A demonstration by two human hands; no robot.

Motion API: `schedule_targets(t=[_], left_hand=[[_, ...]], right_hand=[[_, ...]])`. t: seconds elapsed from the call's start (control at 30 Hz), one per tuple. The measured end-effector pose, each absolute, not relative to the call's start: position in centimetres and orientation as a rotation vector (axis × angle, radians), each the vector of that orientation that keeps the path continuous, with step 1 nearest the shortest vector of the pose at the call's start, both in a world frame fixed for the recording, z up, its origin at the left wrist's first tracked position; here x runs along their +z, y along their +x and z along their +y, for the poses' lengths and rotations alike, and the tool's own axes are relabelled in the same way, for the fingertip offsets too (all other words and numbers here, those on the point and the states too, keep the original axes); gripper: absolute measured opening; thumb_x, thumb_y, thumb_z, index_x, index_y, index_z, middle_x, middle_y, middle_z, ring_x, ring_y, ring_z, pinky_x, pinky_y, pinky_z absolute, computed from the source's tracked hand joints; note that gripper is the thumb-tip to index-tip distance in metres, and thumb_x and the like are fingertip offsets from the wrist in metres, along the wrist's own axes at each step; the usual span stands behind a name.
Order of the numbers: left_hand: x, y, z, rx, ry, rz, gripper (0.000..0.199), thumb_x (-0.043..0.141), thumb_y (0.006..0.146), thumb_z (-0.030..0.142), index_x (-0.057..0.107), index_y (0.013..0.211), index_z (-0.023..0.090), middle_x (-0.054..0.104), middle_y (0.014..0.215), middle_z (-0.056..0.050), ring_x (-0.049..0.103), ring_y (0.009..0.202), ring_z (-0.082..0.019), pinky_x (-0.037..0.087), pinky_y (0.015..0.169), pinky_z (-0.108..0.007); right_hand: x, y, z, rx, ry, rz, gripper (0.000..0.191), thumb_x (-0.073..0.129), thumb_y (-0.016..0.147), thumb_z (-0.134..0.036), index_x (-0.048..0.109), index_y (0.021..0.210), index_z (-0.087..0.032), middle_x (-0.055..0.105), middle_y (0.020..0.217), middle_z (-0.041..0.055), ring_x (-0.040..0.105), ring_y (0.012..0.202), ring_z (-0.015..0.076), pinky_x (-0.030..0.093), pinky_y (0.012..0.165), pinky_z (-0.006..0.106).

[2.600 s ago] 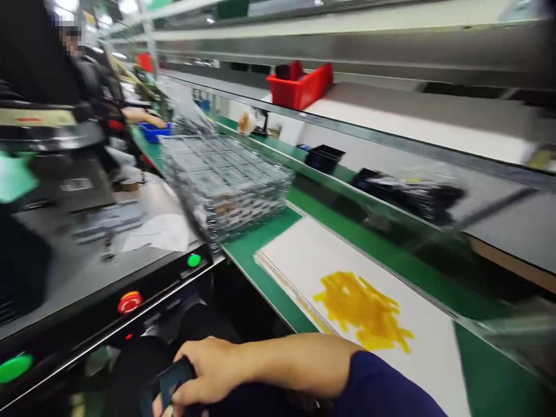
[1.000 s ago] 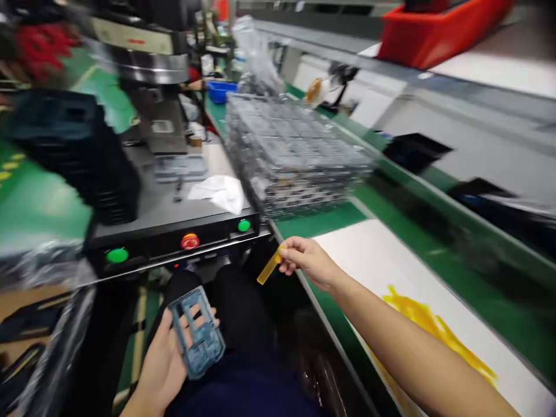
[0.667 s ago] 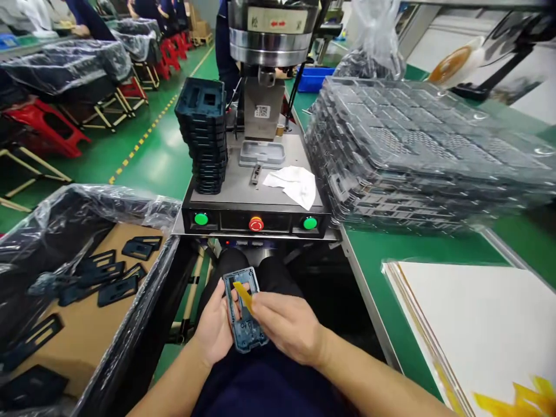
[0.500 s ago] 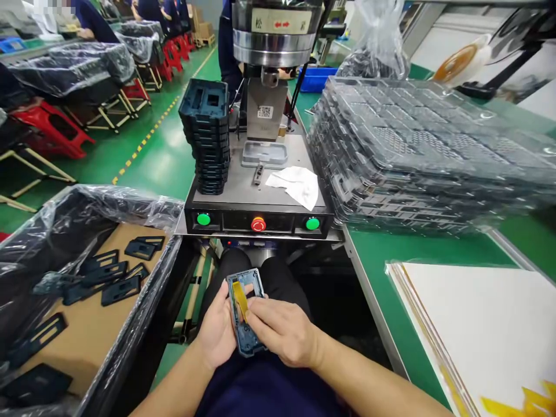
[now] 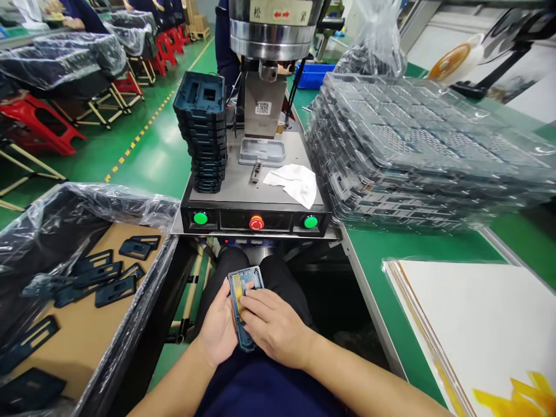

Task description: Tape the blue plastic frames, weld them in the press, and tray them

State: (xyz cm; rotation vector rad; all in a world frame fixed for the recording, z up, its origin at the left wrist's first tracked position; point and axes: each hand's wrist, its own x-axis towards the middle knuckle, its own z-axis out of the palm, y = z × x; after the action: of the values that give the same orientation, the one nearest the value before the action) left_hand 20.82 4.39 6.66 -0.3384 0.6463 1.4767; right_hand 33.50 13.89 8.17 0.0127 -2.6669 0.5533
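A dark blue plastic housing is held over the lap, its inner side facing up. My left hand is wrapped round its left side from below, with a fingertip showing through an opening. A yellow strip lies lengthwise along the left part of the housing. My right hand rests over the housing's right and middle part, its fingertips on the lower part of the strip. Whether those fingers grip the strip cannot be made out.
A press stands ahead, with stacked housings, a grey fixture and a white cloth on its base. Clear trays and white sheets are at right. A plastic-lined bin holds dark parts at left.
The yellow strip, earlier tilted and raised at its upper end, now lies flat and straight along the housing. My right hand's fingers have moved slightly left and flattened over it. The view has shifted slightly.
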Motion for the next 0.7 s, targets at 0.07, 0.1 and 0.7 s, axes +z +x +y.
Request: schedule_targets(t=[0.07,0.1,0.7], left_hand=[[6.5,20.6,4.3,1.519,-0.333,0.631,0.054,0.048,0.089,0.048,0.054,0.128,0.012,0.067,0.116,-0.013,0.061,0.111,-0.028,0.042,0.101,-0.042],[6.5,20.6,4.3,1.54,-0.33,0.621,0.054,0.047,0.089,0.049,0.055,0.128,0.012,0.067,0.117,-0.013,0.06,0.113,-0.028,0.041,0.103,-0.042],[0.9,18.6,5.6,1.485,-0.181,0.92,0.068,0.052,0.086,0.05,0.037,0.141,0.013,0.047,0.141,-0.02,0.042,0.131,-0.032,0.031,0.106,-0.045]], right_hand=[[8.6,33.7,13.8,0.643,-0.162,-2.629,0.032,0.054,0.087,-0.025,0.055,0.117,-0.017,0.062,0.118,0.0131,0.055,0.116,0.0243,0.048,0.099,0.041],[8.8,33.8,13.7,0.683,-0.286,-2.619,0.043,0.058,0.084,-0.031,0.051,0.124,-0.016,0.059,0.123,0.0158,0.053,0.117,0.0271,0.048,0.098,0.044],[20.0,28.6,29.4,0.465,-0.754,-2.831,0.082,0.062,0.06,-0.018,0.038,0.138,-0.009,0.046,0.138,0.0182,0.046,0.125,0.0296,0.037,0.108,0.04]])
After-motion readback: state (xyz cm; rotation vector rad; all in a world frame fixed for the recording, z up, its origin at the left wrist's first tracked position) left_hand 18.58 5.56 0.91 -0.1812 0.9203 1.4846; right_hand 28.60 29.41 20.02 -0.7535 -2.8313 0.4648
